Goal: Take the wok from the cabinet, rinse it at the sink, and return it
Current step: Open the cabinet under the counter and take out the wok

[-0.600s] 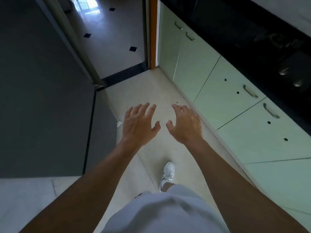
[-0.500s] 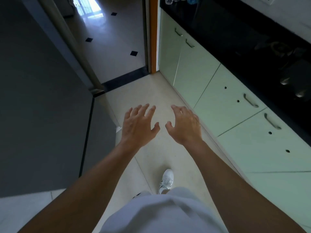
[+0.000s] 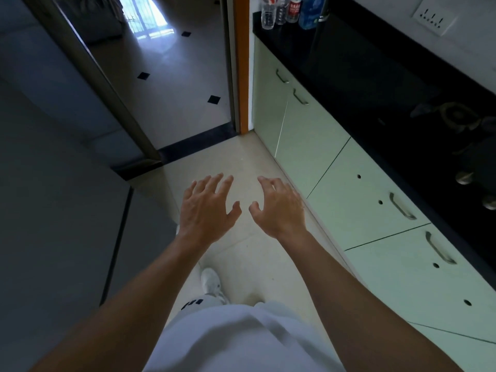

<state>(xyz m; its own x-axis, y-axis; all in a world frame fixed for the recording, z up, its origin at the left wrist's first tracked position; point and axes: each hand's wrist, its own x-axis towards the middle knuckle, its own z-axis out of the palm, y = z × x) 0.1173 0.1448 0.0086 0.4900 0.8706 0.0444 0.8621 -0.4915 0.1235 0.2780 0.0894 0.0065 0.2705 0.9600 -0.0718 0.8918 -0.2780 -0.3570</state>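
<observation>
My left hand [image 3: 208, 209] and my right hand [image 3: 280, 208] hang side by side over the beige floor, palms down, fingers spread, holding nothing. Pale green cabinet doors [image 3: 357, 208] with metal handles run along the right, all closed, under a black countertop [image 3: 370, 76]. My right hand is a short way left of those doors and touches none. No wok and no sink are in view.
A gas hob with knobs [image 3: 467, 146] sits in the counter at the right edge. Several bottles [image 3: 290, 10] stand at the counter's far end by an orange door frame [image 3: 243, 65]. A dark grey appliance [image 3: 56, 210] fills the left. An open doorway [image 3: 171, 71] lies ahead.
The view has tilted up, showing more of the counter, the bottles and a wall socket. Both hands stay open and together, with my right fingers curled a little more.
</observation>
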